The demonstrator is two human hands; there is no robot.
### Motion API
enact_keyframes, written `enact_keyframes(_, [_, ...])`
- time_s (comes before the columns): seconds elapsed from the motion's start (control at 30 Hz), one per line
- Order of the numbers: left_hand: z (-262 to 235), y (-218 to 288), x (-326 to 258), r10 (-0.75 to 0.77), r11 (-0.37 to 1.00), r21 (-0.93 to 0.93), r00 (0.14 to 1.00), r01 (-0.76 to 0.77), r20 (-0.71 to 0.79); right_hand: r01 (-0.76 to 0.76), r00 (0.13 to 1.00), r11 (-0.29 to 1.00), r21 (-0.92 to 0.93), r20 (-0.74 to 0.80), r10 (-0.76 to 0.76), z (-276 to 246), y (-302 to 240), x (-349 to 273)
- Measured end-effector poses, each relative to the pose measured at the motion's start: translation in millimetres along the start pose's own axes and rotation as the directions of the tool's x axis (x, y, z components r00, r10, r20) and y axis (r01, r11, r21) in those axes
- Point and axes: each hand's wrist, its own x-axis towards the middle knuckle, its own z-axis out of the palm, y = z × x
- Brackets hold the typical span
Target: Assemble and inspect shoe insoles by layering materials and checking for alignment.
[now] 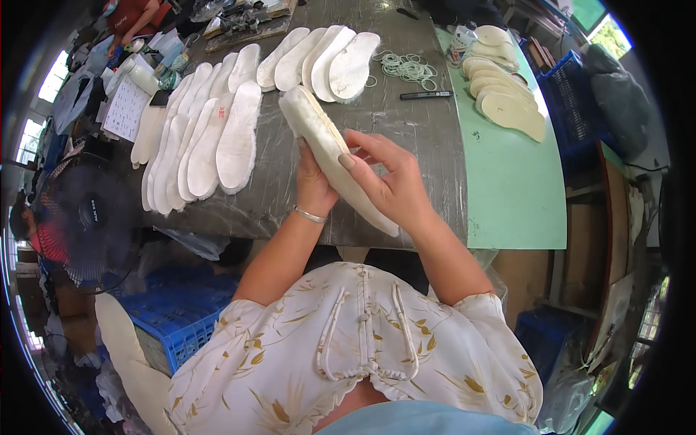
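Note:
Both my hands hold a long cream insole (319, 134) with a fleecy white edge, tilted above the grey table (406, 130). My left hand (313, 187) grips it from underneath, a silver bracelet on the wrist. Over the lower half, my right hand (388, 181) closes with fingers on the top face. A row of white fleecy insoles (210, 138) lies overlapping on the table to the left. Several more white insoles (322, 61) lie fanned out at the far side.
A pile of rubber bands (406, 69) and a black pen (425, 95) lie on the table. Cream insoles (507, 101) are stacked on a green board (515, 181) at right. A blue crate (177, 319) and a fan (87, 217) stand at left.

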Motion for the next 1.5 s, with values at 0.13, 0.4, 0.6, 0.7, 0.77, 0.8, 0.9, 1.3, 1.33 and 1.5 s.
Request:
enact_keyframes(0.13, [-18,5,6,-0.010,0.990,0.138,0.975,-0.022,0.223,0.005,0.998,1.000,0.005,-0.061,-0.005,5,-19,13])
enact_keyframes(0.4, [-19,38,14,0.195,0.872,0.377,0.929,-0.311,0.316,0.065,0.993,0.996,0.068,-0.105,-0.058,-13,-31,14])
enact_keyframes(0.6, [-2,73,9,0.236,0.662,0.494,0.783,-0.563,0.576,0.057,0.991,0.967,0.246,-0.133,-0.024,-24,-44,25])
enact_keyframes(0.7, [-3,78,9,0.123,0.426,0.608,0.709,-0.670,0.695,-0.007,0.998,0.965,0.260,-0.058,0.023,-33,-40,24])
enact_keyframes(0.77, [7,80,-1,0.181,0.266,0.636,0.686,-0.724,0.705,-0.050,0.992,0.959,0.279,-0.098,0.080,-34,-34,20])
enact_keyframes(0.8, [10,80,-1,0.191,0.171,0.623,0.646,-0.763,0.739,-0.041,0.983,0.924,0.381,-0.150,0.105,-35,-33,18])
enact_keyframes(0.9, [21,79,-3,0.182,0.034,0.568,0.564,-0.822,0.806,-0.034,0.987,0.923,0.382,-0.134,0.092,-48,-15,8])
enact_keyframes(1.3, [41,18,19,0.165,-0.007,0.865,0.853,-0.501,0.496,-0.143,0.931,0.958,-0.247,-0.362,0.045,-58,45,-52])
enact_keyframes(1.33, [51,11,22,0.085,0.064,0.885,0.886,-0.462,0.456,-0.190,0.951,0.973,-0.133,-0.270,0.149,-55,39,-59])
enact_keyframes(1.5, [105,-45,-3,-0.225,0.509,0.767,0.800,-0.391,0.557,-0.215,0.932,0.951,-0.224,-0.337,0.132,-71,47,-52])
